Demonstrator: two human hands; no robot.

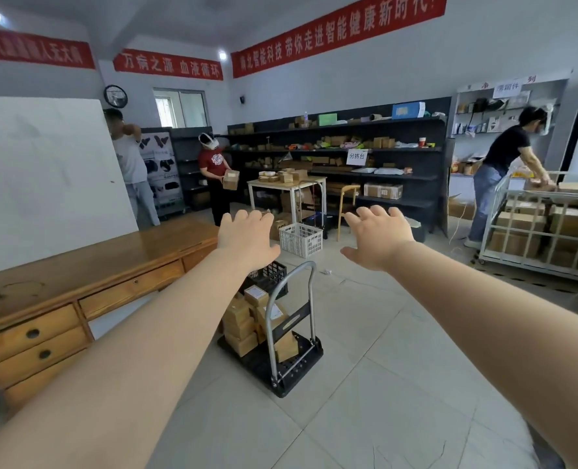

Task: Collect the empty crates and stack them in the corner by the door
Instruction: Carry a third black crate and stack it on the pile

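A white plastic crate (301, 239) stands empty on the tiled floor, in the middle of the room. A black crate (271, 276) sits closer to me, partly hidden behind my left hand and the boxes on a trolley. Both my arms stretch out forward at chest height. My left hand (245, 239) is open with fingers spread, left of the white crate in the view. My right hand (379, 236) is open too, to the right of it. Neither hand touches anything.
A black platform trolley (274, 350) with cardboard boxes stands on the floor in front of me. A long wooden desk (78, 282) runs along the left. A white cage cart (544, 225) of boxes stands right, a person bent over it. Two people stand far left near dark shelves (348, 150).
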